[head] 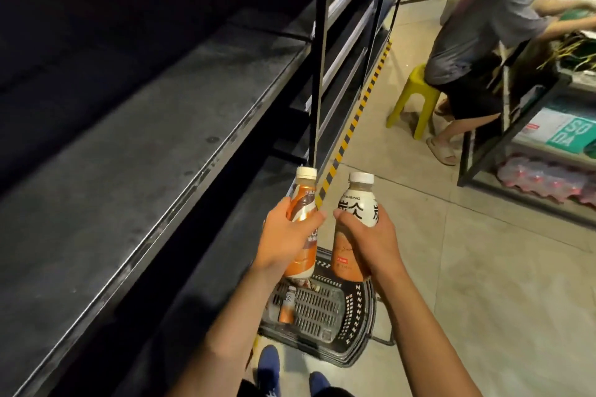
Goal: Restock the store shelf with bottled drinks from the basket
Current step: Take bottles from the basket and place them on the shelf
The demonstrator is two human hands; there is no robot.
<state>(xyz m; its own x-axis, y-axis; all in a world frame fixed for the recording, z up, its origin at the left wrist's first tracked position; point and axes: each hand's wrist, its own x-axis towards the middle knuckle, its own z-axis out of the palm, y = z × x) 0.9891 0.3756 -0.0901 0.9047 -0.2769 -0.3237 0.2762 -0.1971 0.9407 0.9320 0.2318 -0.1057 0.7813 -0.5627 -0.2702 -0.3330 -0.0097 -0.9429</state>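
2 bottles held upright: L hand (283,235) grips orange-label bottle (303,203), R hand (371,237) grips white-label bottle (358,201), both above floor basket (356,309). 1 small bottle (287,306) plainly visible inside. Dark shelf (129,171) at left.

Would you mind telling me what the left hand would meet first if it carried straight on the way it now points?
Probably the black shelf upright: the left hand aims its orange-labelled bottle at it, though depth is unclear.

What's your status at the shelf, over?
Left hand grips orange-label bottle; right hand grips white-label bottle. Both held above basket, another bottle lying inside. Shelf at left; upright post close by orange-label bottle.
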